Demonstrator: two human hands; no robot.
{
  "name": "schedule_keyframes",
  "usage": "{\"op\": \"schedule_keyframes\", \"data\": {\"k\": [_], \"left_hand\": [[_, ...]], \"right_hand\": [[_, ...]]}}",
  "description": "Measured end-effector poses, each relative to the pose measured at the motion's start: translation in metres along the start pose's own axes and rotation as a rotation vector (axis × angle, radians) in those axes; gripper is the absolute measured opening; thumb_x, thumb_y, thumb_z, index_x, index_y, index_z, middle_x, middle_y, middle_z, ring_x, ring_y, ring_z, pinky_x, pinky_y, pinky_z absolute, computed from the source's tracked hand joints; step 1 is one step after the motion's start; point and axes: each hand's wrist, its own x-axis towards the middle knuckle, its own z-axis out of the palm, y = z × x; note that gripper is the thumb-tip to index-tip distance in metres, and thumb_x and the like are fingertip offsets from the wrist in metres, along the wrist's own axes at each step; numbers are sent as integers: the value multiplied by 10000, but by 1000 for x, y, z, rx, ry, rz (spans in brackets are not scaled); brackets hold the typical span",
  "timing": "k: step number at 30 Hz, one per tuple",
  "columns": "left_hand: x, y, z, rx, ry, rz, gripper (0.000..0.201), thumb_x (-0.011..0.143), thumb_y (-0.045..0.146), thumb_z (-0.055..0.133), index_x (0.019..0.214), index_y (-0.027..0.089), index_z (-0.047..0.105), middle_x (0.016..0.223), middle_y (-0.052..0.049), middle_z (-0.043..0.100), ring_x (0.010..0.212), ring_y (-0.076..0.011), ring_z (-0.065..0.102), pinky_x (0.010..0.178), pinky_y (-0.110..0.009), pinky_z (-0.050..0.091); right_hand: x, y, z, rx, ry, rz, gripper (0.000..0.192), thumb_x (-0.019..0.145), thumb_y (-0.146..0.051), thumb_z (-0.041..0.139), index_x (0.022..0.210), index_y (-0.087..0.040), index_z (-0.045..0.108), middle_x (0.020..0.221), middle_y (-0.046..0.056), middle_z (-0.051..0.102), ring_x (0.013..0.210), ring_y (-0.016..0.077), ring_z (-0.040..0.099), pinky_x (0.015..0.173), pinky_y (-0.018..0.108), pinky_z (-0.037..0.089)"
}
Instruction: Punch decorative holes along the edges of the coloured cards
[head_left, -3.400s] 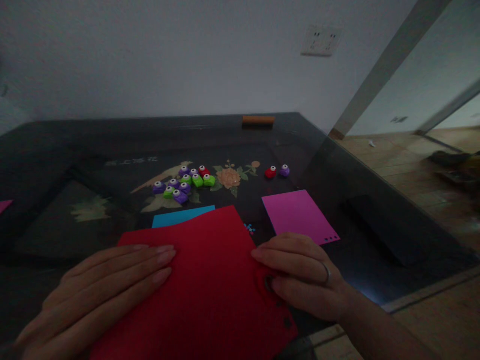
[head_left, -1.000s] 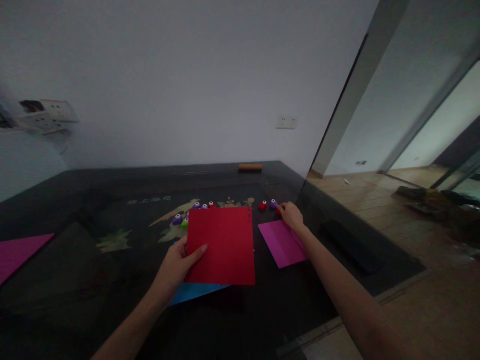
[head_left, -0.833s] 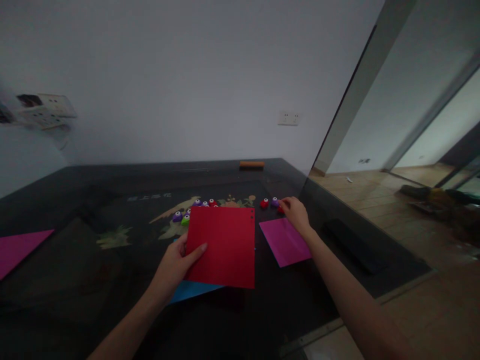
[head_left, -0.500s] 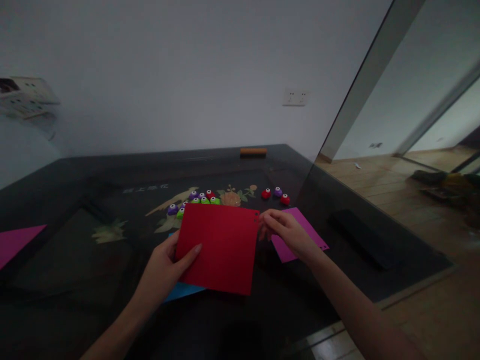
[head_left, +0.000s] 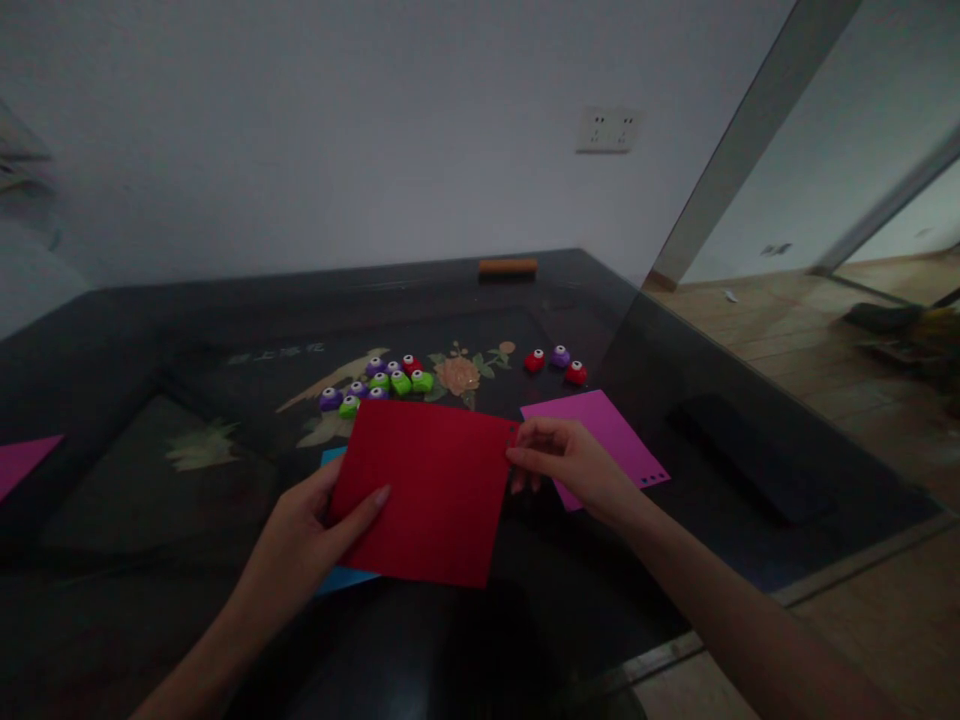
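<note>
A red sheet of paper (head_left: 424,490) is held up over the dark table, with small punched holes near its upper right corner. My left hand (head_left: 319,525) grips its left side, thumb flat on the front and fingers behind. At the upper right edge, beside the holes, my right hand (head_left: 566,465) pinches the same sheet between thumb and fingers. Partly hidden behind the red sheet lies a blue sheet (head_left: 345,577). A pink sheet (head_left: 607,430) with punched holes along one edge rests on the table beyond my right hand.
Several small purple, green and red eyeball-topped pieces (head_left: 401,383) cluster behind the red sheet. Two red pieces and one purple piece (head_left: 559,357) sit at right. A brown stick-like object (head_left: 508,268) lies by the wall, a dark long object (head_left: 739,455) at right, another pink sheet (head_left: 26,462) far left.
My right hand has closed onto the red sheet's upper right edge, where its fingers were just beside it. The sheet shifted slightly left, and the camera view tilted downward.
</note>
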Motion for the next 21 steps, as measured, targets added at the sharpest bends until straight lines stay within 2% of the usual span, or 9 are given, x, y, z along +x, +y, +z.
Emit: {"op": "schedule_keyframes", "data": {"k": [7, 11, 16, 21], "left_hand": [[3, -3, -5, 65, -49, 1, 445, 712, 467, 642, 1072, 206, 625, 967, -66, 718, 746, -243, 686, 603, -316, 576], [5, -4, -3, -19, -37, -16, 438, 700, 457, 661, 1056, 204, 626, 998, -63, 712, 798, -247, 684, 649, -325, 581], [7, -7, -1, -172, -62, -95, 476, 682, 452, 684, 1080, 204, 607, 1015, -58, 709, 762, -235, 689, 662, -347, 588], [9, -9, 0, -209, -97, -118, 513, 686, 432, 688, 1129, 208, 563, 1005, -61, 707, 833, -251, 686, 703, -353, 583]], "right_hand": [[0, 1, 0, 4, -19, 26, 187, 763, -313, 648, 743, -167, 533, 576, -24, 616, 493, 92, 578, 439, 190, 385], [0, 2, 0, 2, -44, 40, 180, 771, -306, 639, 736, -164, 534, 571, -18, 623, 495, 89, 579, 443, 184, 390], [-2, -1, 1, 21, -90, 44, 169, 770, -289, 636, 715, -155, 548, 577, -14, 627, 491, 79, 574, 451, 178, 394], [-4, -1, 1, 63, -114, 54, 165, 768, -290, 646, 728, -152, 564, 597, -10, 634, 523, 83, 592, 465, 176, 406]]}}
